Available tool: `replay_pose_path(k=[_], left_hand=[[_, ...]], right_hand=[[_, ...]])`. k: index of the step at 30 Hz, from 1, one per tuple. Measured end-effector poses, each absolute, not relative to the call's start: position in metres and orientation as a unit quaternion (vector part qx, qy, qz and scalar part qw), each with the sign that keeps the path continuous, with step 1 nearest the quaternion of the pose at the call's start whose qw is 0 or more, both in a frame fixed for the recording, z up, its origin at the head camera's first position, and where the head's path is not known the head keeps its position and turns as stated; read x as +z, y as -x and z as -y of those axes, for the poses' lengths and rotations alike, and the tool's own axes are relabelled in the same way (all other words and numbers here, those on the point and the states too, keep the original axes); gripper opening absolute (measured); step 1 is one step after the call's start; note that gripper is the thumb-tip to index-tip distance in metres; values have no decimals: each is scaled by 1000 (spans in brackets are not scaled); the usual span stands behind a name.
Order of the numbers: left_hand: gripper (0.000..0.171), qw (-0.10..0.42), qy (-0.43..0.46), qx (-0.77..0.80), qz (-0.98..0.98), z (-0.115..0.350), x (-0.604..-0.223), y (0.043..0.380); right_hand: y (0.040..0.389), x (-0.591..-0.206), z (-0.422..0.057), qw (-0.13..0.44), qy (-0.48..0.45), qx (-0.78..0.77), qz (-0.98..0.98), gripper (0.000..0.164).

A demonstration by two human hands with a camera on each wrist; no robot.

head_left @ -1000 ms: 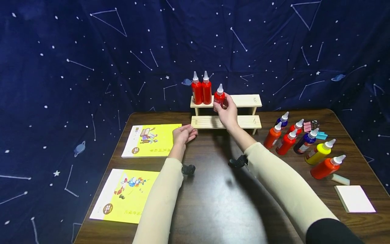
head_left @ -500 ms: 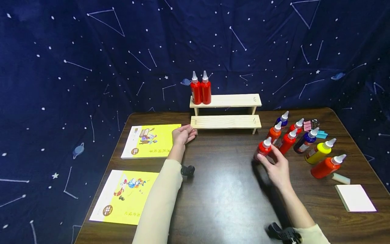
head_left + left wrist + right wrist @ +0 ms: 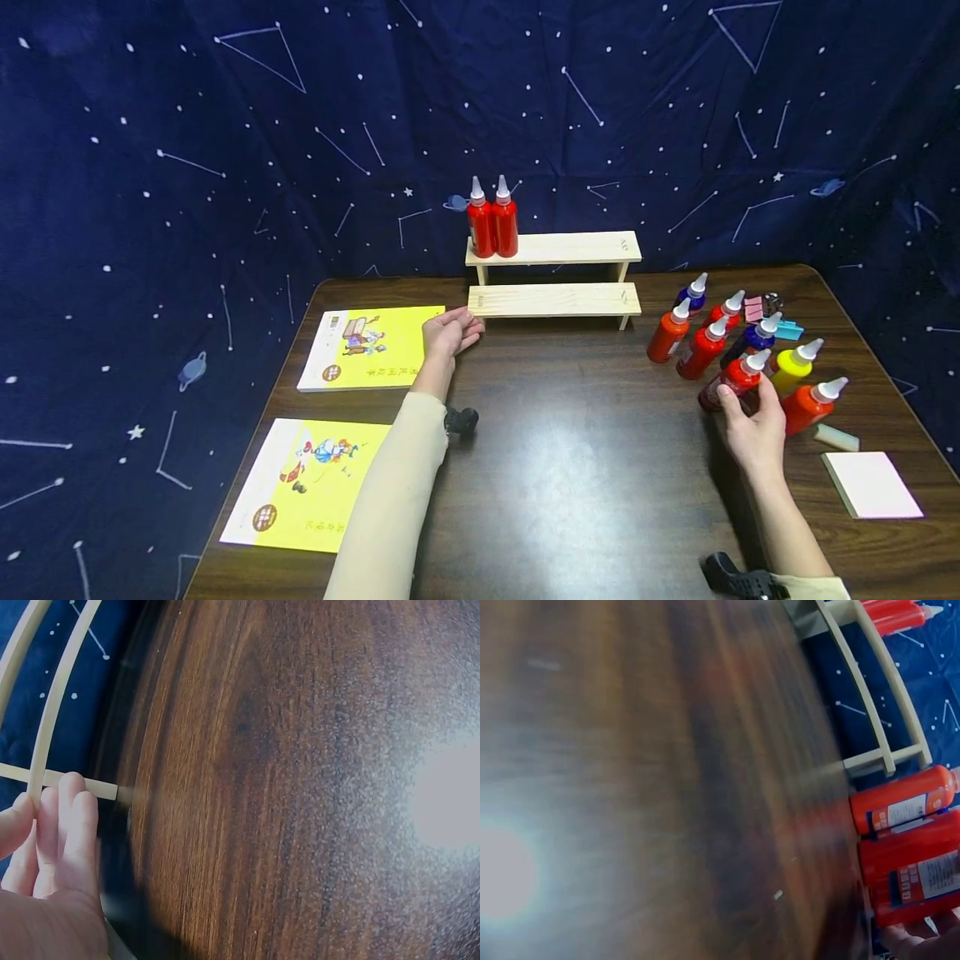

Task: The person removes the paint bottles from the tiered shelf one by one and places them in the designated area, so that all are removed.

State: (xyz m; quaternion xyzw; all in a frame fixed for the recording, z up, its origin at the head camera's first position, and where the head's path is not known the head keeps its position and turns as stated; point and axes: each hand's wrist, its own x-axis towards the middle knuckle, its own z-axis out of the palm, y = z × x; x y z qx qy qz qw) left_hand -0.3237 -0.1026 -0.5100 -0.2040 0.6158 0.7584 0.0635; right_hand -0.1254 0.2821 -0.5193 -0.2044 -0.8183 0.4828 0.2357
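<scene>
My right hand [image 3: 757, 429] grips a red paint bottle [image 3: 739, 377] with a white nozzle, thumb and fingers round its sides, among the bottles at the table's right. In the right wrist view, red bottles [image 3: 919, 859] crowd the lower right edge beside the fingertips. At the left end of the two-tier wooden shelf [image 3: 555, 300], my left hand [image 3: 450, 332] pinches the lower board; the left wrist view shows thumb and fingers [image 3: 79, 832] at the board's end. Two red paint bottles [image 3: 492, 227] stand upright side by side on the upper tier's left.
Around the right hand stand orange [image 3: 669, 332], red [image 3: 702, 348], blue [image 3: 750, 340] and yellow [image 3: 792, 367] paint bottles. Pink and blue clips [image 3: 787, 330], a pale stick [image 3: 836, 437] and a white pad [image 3: 872, 485] lie nearby. Two yellow books [image 3: 375, 348] lie at the left.
My right hand has lifted a red paint bottle off the upper tier and carried it right and toward me to the bottle group. The left hand has stayed at the shelf.
</scene>
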Motion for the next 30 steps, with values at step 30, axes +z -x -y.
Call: replay_pose_path(k=[30], left_hand=[[28, 64, 209, 759, -614, 103, -510, 324]], right_hand=[[121, -515, -269, 252, 218, 541, 772, 67]])
